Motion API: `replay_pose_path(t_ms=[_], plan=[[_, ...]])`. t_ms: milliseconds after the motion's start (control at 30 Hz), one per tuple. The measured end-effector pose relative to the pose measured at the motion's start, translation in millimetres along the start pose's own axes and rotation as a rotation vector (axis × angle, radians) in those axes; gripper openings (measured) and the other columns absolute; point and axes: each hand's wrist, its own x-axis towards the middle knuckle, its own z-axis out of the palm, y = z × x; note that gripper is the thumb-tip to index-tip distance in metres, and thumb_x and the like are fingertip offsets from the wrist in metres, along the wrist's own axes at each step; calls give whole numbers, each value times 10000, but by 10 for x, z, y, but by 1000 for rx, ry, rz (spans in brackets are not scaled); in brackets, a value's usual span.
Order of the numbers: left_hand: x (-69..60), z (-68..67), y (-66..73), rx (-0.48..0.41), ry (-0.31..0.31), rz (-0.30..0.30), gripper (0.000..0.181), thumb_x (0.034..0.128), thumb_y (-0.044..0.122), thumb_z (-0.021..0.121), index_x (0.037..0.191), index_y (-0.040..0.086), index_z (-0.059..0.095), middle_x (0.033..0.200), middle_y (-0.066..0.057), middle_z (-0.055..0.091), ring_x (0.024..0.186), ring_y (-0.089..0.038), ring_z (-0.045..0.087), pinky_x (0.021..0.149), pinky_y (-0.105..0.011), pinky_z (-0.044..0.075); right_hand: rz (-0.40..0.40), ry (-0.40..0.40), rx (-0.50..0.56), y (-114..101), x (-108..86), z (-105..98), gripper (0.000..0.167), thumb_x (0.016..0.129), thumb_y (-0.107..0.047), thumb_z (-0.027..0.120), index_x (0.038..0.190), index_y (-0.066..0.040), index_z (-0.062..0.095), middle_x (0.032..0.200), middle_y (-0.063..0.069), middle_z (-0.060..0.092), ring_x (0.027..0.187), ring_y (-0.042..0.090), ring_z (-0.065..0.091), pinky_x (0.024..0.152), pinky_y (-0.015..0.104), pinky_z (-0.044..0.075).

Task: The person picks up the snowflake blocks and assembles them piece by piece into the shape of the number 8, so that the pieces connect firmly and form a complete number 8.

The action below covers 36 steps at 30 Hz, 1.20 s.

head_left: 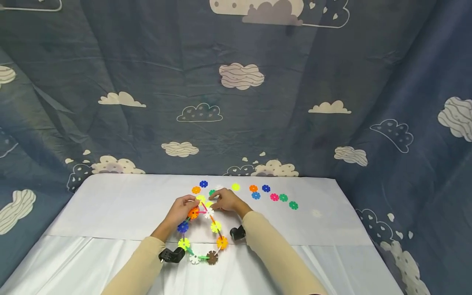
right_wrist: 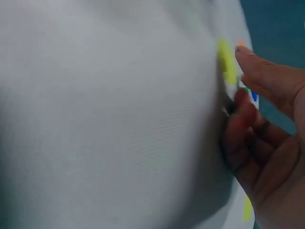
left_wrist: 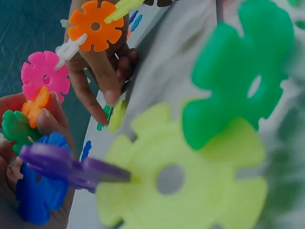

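Observation:
Notched plastic flower discs are joined edge to edge into a ring, with a yellow disc (head_left: 184, 243), a brown disc (head_left: 212, 257) and a blue disc (head_left: 182, 227) among them. My left hand (head_left: 180, 209) grips the ring at its upper left; in the left wrist view its fingers hold a small orange disc (left_wrist: 35, 107) between a pink disc (left_wrist: 45, 76) and a green one (left_wrist: 16, 130). Just beyond the ring, my right hand (head_left: 225, 200) reaches down to the table. Its thumb and fingers are apart, close to a loose yellow disc (right_wrist: 226, 62), with nothing visibly pinched.
Loose discs lie along the back of the white-covered table (head_left: 110, 209), including a dark blue disc (head_left: 203, 184), an orange disc (head_left: 253, 188) and a green disc (head_left: 293, 205). A pale disc (head_left: 316, 213) lies farther right. A cloud-patterned curtain (head_left: 147, 135) hangs behind.

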Motion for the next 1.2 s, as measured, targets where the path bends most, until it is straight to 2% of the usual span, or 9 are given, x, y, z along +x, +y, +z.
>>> replay_pose_path(t_ms=[133, 400, 500, 633, 700, 767, 900, 1033, 1200], plan=[[-11, 30, 26, 0, -6, 16, 215, 951, 155, 604, 1042, -39, 610, 769, -12, 638, 612, -86, 529, 522, -216, 455, 0, 35, -102, -7, 8, 42, 256, 790, -82, 786, 1034, -119, 717, 670, -14, 549, 595, 99, 472, 540, 198, 392], [-32, 55, 64, -12, -1, 46, 184, 943, 160, 624, 971, -21, 639, 710, 15, 627, 597, -90, 509, 508, -219, 433, -89, 90, -68, -51, -60, 68, 184, 762, 35, 748, 889, -65, 661, 801, -1, 586, 762, 128, 499, 726, 246, 448], [-43, 65, 74, -6, -11, 63, 181, 943, 158, 623, 967, -21, 632, 723, 14, 633, 631, -94, 514, 545, -226, 432, -110, 88, 66, 2, -73, 89, 138, 795, 52, 718, 874, -42, 655, 779, 5, 597, 706, 127, 528, 660, 249, 496], [-60, 88, 84, -24, -14, 67, 181, 942, 155, 622, 969, -24, 627, 727, 24, 636, 633, -85, 517, 549, -224, 425, -86, 75, 457, 69, -111, 13, 109, 857, 69, 661, 965, 61, 649, 718, 35, 597, 549, 121, 561, 507, 234, 518], [-71, 96, 88, -36, -9, 59, 177, 943, 147, 616, 976, -26, 626, 716, 25, 628, 609, -83, 511, 522, -221, 423, -73, 94, 631, 34, -140, -78, 161, 883, 60, 638, 1040, 95, 640, 744, 56, 627, 551, 133, 596, 531, 263, 550], [-86, 106, 100, -52, -3, 52, 179, 947, 147, 605, 987, -27, 624, 720, 15, 629, 580, -90, 510, 493, -225, 430, -94, 115, 733, -36, -151, -163, 203, 901, 43, 620, 1095, 103, 630, 800, 63, 648, 600, 130, 625, 592, 272, 572], [-82, 124, 104, -69, 12, 31, 201, 960, 162, 586, 1024, -25, 624, 793, -62, 665, 584, -103, 524, 500, -225, 450, -171, 61, 768, -187, -154, -262, 216, 945, -22, 584, 1120, 104, 604, 868, 61, 650, 687, 132, 642, 699, 286, 583], [-79, 144, 100, -83, 10, 20, 218, 966, 176, 579, 1039, -25, 622, 873, -127, 682, 612, -106, 531, 520, -227, 451, -193, 4, 779, -246, -164, -272, 203, 981, -57, 535, 1099, 100, 584, 861, 48, 618, 700, 131, 607, 712, 264, 565], [-111, 162, 111, -115, 12, 14, 203, 962, 171, 584, 1021, -20, 616, 779, -50, 660, 577, -109, 522, 484, -239, 447, -212, -27, 748, -237, -169, -274, 213, 999, -62, 500, 1101, 115, 561, 854, 28, 597, 706, 127, 566, 726, 274, 532]])
